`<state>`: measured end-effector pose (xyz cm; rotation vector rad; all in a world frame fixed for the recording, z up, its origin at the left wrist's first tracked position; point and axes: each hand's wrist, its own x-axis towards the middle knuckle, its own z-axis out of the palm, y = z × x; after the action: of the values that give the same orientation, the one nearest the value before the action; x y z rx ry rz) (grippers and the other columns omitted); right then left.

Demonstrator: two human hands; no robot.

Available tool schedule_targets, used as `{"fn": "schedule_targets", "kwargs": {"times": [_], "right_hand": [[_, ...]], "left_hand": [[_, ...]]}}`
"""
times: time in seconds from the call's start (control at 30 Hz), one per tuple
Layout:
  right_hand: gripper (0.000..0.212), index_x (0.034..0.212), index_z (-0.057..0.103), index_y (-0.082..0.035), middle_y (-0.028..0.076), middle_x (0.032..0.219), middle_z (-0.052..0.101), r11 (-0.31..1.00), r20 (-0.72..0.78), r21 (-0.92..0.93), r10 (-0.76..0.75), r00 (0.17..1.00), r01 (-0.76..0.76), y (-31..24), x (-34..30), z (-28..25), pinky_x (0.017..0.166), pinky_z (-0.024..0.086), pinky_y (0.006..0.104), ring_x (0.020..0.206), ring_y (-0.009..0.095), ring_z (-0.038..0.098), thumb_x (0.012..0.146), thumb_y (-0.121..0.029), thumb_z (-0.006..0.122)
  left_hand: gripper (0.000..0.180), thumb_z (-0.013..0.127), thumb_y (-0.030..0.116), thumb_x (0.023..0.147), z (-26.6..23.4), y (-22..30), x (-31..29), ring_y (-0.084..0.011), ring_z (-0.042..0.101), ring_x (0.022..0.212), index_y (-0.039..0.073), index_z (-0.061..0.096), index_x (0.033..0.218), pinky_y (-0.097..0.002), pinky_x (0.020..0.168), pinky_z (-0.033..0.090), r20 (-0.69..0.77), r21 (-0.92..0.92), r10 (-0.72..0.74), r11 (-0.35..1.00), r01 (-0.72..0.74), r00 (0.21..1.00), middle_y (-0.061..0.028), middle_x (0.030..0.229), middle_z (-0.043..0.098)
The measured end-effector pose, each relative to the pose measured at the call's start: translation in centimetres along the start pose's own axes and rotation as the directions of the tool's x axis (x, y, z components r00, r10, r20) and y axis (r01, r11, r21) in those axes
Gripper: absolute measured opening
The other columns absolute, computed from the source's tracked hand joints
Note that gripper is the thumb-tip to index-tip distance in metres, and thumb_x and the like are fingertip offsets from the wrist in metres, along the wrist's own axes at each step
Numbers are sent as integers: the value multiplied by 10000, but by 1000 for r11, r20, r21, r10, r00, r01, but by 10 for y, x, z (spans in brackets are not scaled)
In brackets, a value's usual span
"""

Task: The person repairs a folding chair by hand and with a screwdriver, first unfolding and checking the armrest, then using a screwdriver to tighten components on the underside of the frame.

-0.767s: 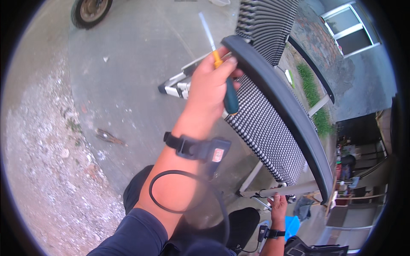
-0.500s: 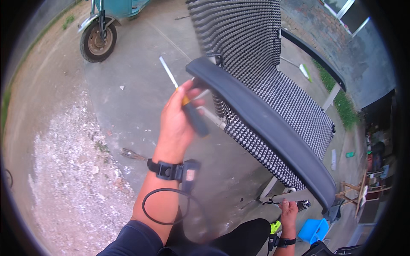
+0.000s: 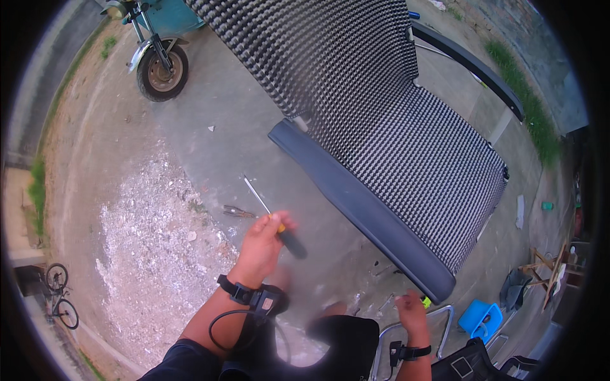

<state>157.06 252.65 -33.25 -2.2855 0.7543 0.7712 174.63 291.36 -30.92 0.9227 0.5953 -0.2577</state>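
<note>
A screwdriver (image 3: 291, 243) with a yellow-and-dark handle is gripped in my left hand (image 3: 259, 249), its metal shaft slanting up and to the left. To the right stands a chair with a black-and-white woven seat (image 3: 413, 171) and backrest, its near dark armrest (image 3: 362, 206) running down toward me. My left hand is apart from the chair. Close below the armrest's front end is my right hand (image 3: 413, 314), with fingers curled; whatever may be in them is too small to make out. The far armrest (image 3: 473, 63) lies beyond the seat.
Pliers (image 3: 239, 211) lie on the concrete beside a patch of pale rubble (image 3: 159, 254). A blue plastic basket (image 3: 480, 319) and a bent metal tube frame (image 3: 445, 311) are at the lower right. A teal three-wheeler's front wheel (image 3: 162, 71) stands at upper left, a bicycle (image 3: 60, 295) at far left.
My left hand has come down and away from the armrest with the screwdriver. The chair shows at another angle, more from above. My right hand has left the chair's front leg bar.
</note>
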Motion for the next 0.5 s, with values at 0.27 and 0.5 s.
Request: {"fn": "schedule_targets", "kwargs": {"times": [0.27, 0.5], "right_hand": [[445, 1165, 601, -31, 184, 1087, 650, 873, 413, 128, -479, 774, 471, -176, -86, 2, 831, 514, 374, 985, 318, 643, 850, -338, 667], [468, 1198, 574, 19, 164, 1083, 661, 761, 352, 192, -642, 681, 619, -298, -110, -56, 841, 518, 341, 987, 250, 664, 854, -275, 694]], "left_hand": [[232, 476, 190, 1001, 13, 42, -106, -230, 636, 837, 11, 543, 1132, -363, 750, 542, 44, 10, -380, 925, 380, 924, -106, 917, 607], [320, 544, 73, 940, 10, 147, -148, -150, 628, 794, -19, 497, 1244, -260, 682, 530, -60, 320, -534, 790, 523, 843, -84, 922, 632]]}}
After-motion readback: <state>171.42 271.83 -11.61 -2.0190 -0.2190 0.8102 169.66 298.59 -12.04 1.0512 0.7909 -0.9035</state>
